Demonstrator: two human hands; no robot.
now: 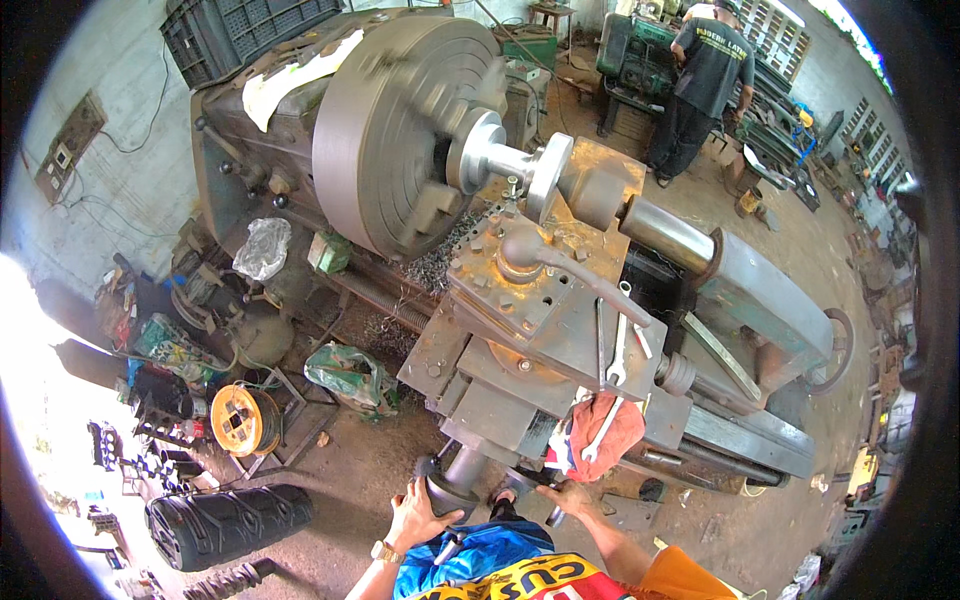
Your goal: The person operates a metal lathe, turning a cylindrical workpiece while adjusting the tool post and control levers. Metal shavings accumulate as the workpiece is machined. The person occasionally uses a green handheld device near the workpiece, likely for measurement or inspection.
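At the lower middle, my left hand (420, 518) grips the dark round hub of a lathe's crank handwheel (452, 492), thumb and fingers against its side. My right hand (570, 496) is closed on the handwheel's handle end (541, 484), partly hidden by the fingers. Beyond them stands the carriage with its tool post (525, 285), topped by a long clamping lever (590, 275). A shiny stepped metal workpiece (508, 160) sits between the large chuck (385, 135), blurred by rotation, and the tailstock (760, 290). The cutting tool beside the workpiece is hard to make out.
Open-ended spanners (617, 372) and a red rag (607, 440) lie on the carriage. Curled metal chips (432, 268) gather beneath the chuck. Left on the floor are an orange cable spool (240, 420) and a black ribbed case (230, 525). Another person (708, 75) stands at a far machine.
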